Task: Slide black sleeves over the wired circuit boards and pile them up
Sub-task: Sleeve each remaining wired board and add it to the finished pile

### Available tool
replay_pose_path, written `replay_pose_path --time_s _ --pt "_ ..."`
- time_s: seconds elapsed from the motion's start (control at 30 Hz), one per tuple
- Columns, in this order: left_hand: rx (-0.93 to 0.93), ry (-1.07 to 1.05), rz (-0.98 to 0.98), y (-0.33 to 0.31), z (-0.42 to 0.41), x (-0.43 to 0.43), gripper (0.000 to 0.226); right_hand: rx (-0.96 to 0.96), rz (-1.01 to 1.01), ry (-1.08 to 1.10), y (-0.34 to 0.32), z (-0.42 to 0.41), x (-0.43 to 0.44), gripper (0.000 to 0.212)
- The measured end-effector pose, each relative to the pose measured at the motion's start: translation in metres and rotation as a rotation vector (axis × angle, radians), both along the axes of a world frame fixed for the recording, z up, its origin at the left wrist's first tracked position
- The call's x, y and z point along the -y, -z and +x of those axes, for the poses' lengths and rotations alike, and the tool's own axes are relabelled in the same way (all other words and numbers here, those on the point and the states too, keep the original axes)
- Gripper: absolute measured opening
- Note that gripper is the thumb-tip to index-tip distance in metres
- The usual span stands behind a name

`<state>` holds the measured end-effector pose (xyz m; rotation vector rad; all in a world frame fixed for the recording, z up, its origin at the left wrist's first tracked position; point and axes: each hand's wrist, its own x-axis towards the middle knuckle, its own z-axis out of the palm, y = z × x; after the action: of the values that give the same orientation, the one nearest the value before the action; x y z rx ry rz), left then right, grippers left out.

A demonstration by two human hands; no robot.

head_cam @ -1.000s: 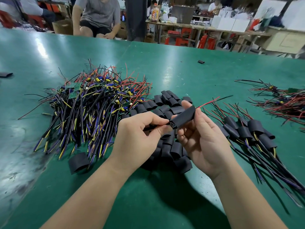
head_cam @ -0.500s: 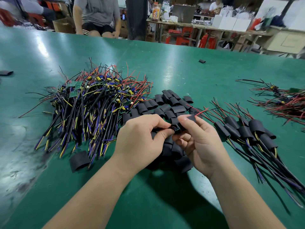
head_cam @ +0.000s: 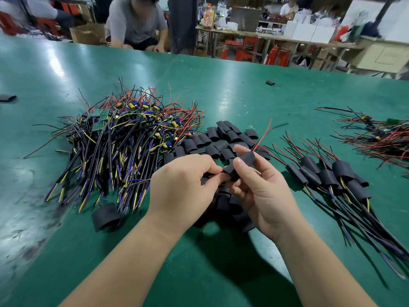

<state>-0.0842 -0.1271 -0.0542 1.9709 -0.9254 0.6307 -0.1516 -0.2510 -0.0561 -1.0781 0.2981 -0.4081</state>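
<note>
- The sleeve [head_cam: 242, 163], a black one, is pinched between the thumb and curled fingers of the right hand [head_cam: 263, 196] and is held tilted above the table [head_cam: 221, 273], its far end raised.
- The near end of the same sleeve is pinched by the thumb and forefinger of the left hand [head_cam: 183, 187]; the other fingers are curled under.
- A red wire [head_cam: 263, 134] is seen sticking out of the sleeve's far end; the board inside is hidden.
- A heap of loose sleeves [head_cam: 221, 138] is spread under and beyond both hands.
- To the left, a big tangle of bare boards [head_cam: 124, 138] with black, yellow, purple and red wires is piled.
- A single sleeve [head_cam: 105, 216] is laid at the near edge of that tangle.
- To the right, the sleeved boards [head_cam: 327, 173] are piled side by side, their cables trailing toward the near right.
- Farther right, a smaller bunch of red wires [head_cam: 380, 138] is laid well apart.
- At the far edge of the table, a person in a grey shirt [head_cam: 137, 23] is seated.
</note>
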Motion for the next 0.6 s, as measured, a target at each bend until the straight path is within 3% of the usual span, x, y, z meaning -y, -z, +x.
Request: replay_pose_path --time_s 0.1,0.3,0.6 --pt "0.061 -0.042 0.027 0.002 -0.002 0.001 0.007 -0.001 -0.015 0.01 0.001 0.001 0.0 0.061" --pt "0.07 -0.055 0.074 0.003 -0.001 0.003 0.005 0.03 -0.001 0.022 0.0 0.0 0.0 0.057" --pt "-0.76 0.304 -0.085 0.003 0.011 0.003 0.006 0.065 0.131 0.009 0.0 -0.002 0.012 0.04"
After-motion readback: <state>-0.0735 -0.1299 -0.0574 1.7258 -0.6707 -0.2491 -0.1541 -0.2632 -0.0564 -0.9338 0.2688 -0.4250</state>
